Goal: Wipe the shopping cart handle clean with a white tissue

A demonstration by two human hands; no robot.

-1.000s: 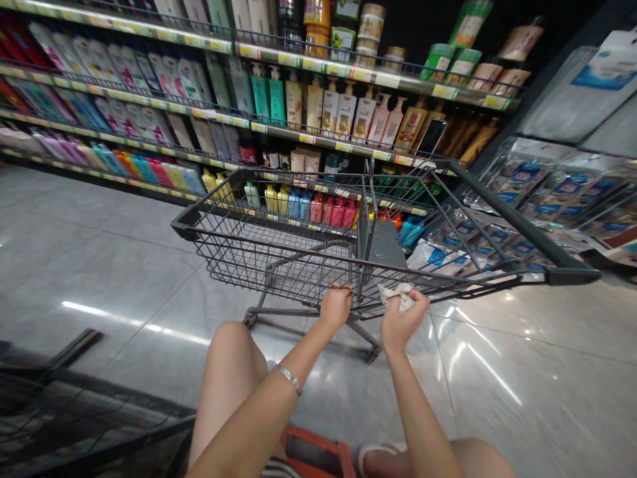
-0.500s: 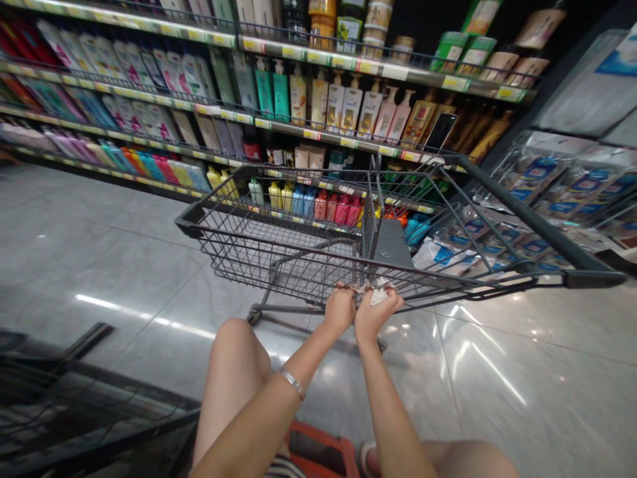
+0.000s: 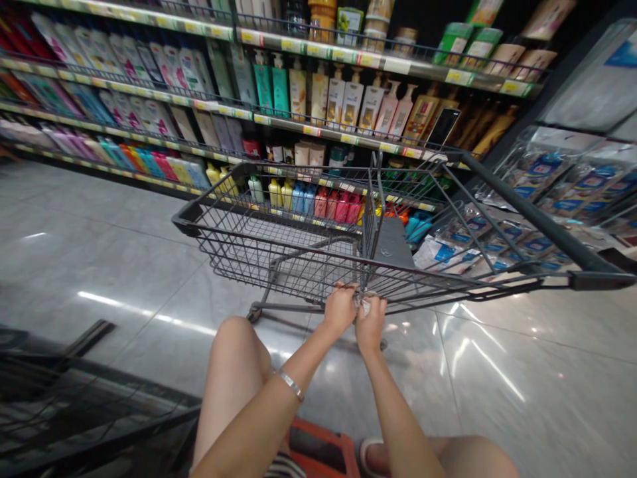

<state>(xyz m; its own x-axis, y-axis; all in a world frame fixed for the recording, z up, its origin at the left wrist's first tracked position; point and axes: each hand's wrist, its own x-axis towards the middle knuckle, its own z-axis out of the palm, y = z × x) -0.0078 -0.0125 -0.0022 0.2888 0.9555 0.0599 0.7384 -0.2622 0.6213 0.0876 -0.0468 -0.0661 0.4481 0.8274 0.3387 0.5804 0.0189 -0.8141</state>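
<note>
A dark grey wire shopping cart [image 3: 279, 265] stands sideways in front of me. My left hand [image 3: 341, 309] is closed, its fingers curled over the lower wires on the cart's near side. Right beside it, my right hand [image 3: 371, 326] is closed on a crumpled whitish cloth [image 3: 365, 305], pressed against the same wires. Most of the cloth is hidden by my fingers, and whether the left fingers also pinch part of it I cannot tell. A metal bracelet [image 3: 291, 384] circles my left wrist.
Shelves of shampoo and lotion bottles [image 3: 348, 99] line the far side. Hanging plastic packs [image 3: 540, 169] are at the right. A phone [image 3: 442, 129] rests upright near the cart's handle [image 3: 527, 209]. Below me is an orange frame [image 3: 323, 435]; another dark cart [image 3: 74, 411] sits at lower left.
My right hand has shifted left, closer to my left hand, and less of the cloth shows. My left hand stays at the same place on the cart.
</note>
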